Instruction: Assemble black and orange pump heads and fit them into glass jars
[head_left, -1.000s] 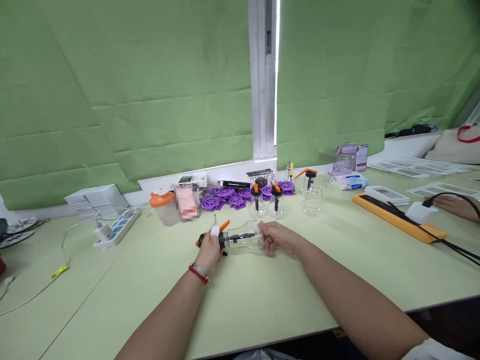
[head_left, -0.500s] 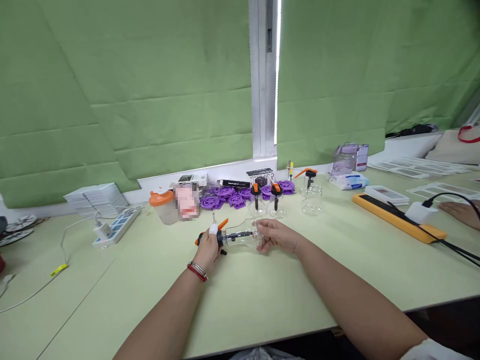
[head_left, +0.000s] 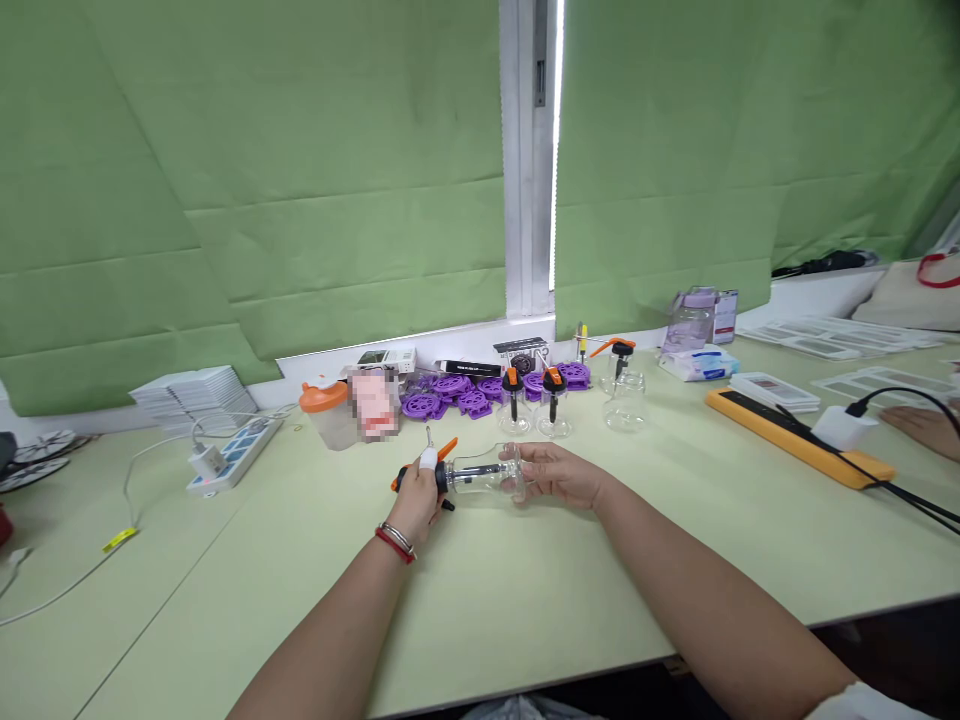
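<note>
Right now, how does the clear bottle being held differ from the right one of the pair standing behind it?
Pose: the held bottle is turned sideways; the standing bottle is upright on the table. Contact: the left hand grips the held bottle's top end, with the right hand at its base; no hand touches the standing bottle. Both are clear, with black-and-orange tops and a dark part inside.

Jar [head_left: 480, 478] is sideways between left hand [head_left: 418, 495] and right hand [head_left: 564, 475], over table [head_left: 517, 610]. Two upright jars [head_left: 553, 410] stand behind it; parts pile [head_left: 474, 403] behind those, stretching left. Lidded cup [head_left: 330, 418] left of pile, power strip [head_left: 238, 455] farther left. Wipes pack [head_left: 699, 364] behind, to the right; bottle [head_left: 688, 322] behind pack.
</note>
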